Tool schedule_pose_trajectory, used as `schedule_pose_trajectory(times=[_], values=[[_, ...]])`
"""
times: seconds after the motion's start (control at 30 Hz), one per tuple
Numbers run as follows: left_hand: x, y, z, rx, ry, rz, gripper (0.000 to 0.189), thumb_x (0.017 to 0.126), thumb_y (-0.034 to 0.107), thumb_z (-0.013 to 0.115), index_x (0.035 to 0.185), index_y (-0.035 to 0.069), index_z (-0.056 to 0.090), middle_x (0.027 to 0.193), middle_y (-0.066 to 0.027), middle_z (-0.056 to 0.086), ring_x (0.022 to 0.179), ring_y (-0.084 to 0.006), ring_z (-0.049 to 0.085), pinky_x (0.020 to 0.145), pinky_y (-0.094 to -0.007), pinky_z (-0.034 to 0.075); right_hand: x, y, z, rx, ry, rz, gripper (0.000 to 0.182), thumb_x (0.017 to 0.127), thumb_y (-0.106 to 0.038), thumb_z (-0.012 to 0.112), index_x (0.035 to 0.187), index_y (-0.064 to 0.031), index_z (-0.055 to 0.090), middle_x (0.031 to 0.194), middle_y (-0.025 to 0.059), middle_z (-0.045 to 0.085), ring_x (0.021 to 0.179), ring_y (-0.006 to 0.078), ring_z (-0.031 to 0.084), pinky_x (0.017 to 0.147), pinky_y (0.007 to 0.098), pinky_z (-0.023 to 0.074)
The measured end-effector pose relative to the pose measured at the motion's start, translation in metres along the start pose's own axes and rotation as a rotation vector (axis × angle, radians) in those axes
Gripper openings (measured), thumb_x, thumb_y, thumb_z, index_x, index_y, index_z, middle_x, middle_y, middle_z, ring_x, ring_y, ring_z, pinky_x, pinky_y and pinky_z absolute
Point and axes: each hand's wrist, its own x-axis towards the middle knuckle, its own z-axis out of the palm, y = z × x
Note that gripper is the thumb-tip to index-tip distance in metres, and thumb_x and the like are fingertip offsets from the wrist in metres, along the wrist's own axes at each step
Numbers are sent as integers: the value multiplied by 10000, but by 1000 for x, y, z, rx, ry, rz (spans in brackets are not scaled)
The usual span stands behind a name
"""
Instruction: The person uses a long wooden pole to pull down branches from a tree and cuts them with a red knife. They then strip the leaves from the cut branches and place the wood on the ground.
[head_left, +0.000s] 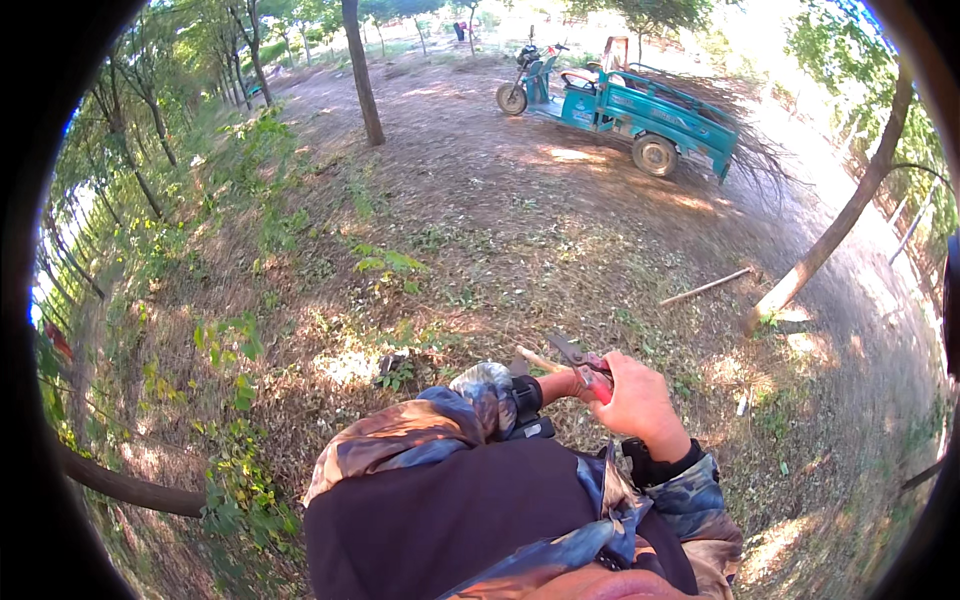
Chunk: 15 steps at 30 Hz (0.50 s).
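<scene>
My right hand (637, 394) is closed around pruning shears (596, 375) with red handles. Their dark blades point up and to the left, away from my chest. Partly covered by the right hand and the shears, my left hand (564, 385) reaches in from the left at the same spot. A pale, slim piece that looks like a stick (538, 360) juts out beside the left hand. The left fingers are hidden, so their grip on it is unclear. Dark bands circle both wrists, over camouflage sleeves (480, 397).
A teal cargo tricycle (660, 112) loaded with cut branches (757, 154) stands ahead to the right. A long-handled tool (706, 286) lies near a leaning tree trunk (832, 225). Another trunk (364, 75) rises ahead. Leafy saplings (247, 225) grow at left, above a curved trunk (135, 484).
</scene>
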Motion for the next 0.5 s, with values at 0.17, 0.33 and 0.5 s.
schedule_pose_trajectory(times=[0.17,0.33,0.5], values=[[4,-5,-10,-105,37,-30,339,621,209,683,910,66,579,903,-62,586,892,-177,534,818,-329,406,13,-1,-5,-22,14,-9,420,640,-229,676,959,-36,482,879,161,573,819,323,585,718,403,466],[-5,-26,-4,-624,213,-110,355,615,191,703,932,78,588,940,-58,602,867,-150,557,784,-315,433,25,2,-12,-47,-13,-2,458,620,-238,694,970,-33,481,907,162,572,840,313,584,731,397,469],[-19,-102,64,-805,429,-501,441,639,234,717,1022,72,570,906,-43,613,830,-128,579,740,-294,468,39,5,-10,-42,17,-48,466,615,-236,699,978,-40,483,893,158,579,833,313,587,716,396,475]])
